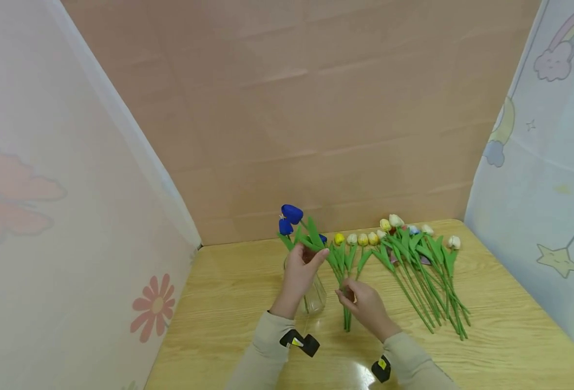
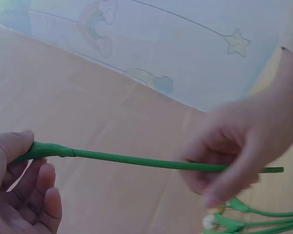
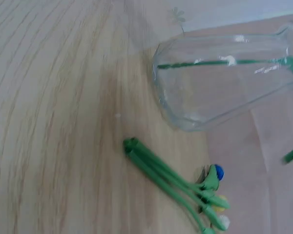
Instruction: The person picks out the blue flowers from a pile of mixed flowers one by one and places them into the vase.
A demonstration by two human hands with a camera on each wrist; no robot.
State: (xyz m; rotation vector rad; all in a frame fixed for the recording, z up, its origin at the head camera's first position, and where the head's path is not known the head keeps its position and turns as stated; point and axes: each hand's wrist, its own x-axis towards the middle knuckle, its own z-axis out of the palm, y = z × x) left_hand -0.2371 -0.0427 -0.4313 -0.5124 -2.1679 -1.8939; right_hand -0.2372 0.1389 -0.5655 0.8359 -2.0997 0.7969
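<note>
My left hand (image 1: pixel 300 273) pinches a blue artificial tulip (image 1: pixel 292 214) by the green leaf base just under its flower. In the left wrist view its bare green stem (image 2: pixel 132 159) runs across to my right hand (image 2: pixel 244 141), blurred, with fingers and thumb curled round the lower part. The stem's cut end pokes out past that hand. Behind my left hand stands a clear glass vase (image 3: pixel 185 105), and one green stem is inside it. A second blue tulip (image 1: pixel 285 226) rises above the vase, its lower part hidden by my left hand.
Beside the vase lies a small bunch of tulips (image 3: pixel 161 178) with yellow, white and blue heads. Farther right, a bigger pile of tulips (image 1: pixel 421 271) spreads over the wooden table (image 1: pixel 219 314). A brown backdrop (image 1: pixel 316 135) and patterned side panels enclose the table.
</note>
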